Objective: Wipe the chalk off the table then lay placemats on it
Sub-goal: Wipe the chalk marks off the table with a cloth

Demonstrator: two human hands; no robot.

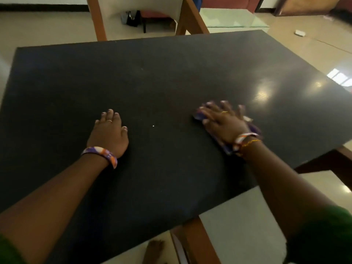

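**Cloth under right hand on dark counter; left hand flat beside it**

Containers: only a small dark bag (132, 18) on the floor beyond the far chair; its contents cannot be told.

Right hand (222, 121) lies on a purple cloth (254, 130) on the near-right part of the counter (171, 77); fingers (211, 109) straight and spread apart, pressing the cloth flat rather than curling round it; the hand and cloth are blurred; cloth shows past the fingertips on the left and past the wrist towards the counter's right edge; a ring on one finger, a patterned bangle and a thin thread band at the wrist.

Left hand (109, 133) rests palm-down on the bare counter, well apart from the cloth; fingers straight and close together, thumb out to the side, holding nothing; a ring on one finger; purple, orange and white bangle (102, 154) at the wrist; green sleeves at both lower corners.

Surface: counter top black, matt on the left, glossy with light reflections on the right; one tiny white speck (153, 126) between the hands; faint pale specks further out; no placemats seen on it.

Room: wooden chair with pale seat back (141, 6) at the far side; a second pale chair seat (238, 225) at the near right edge; glossy beige tiled floor (304, 50); a glass-topped low table (232, 18) beyond; a small white object (300, 32) on the floor at far right.
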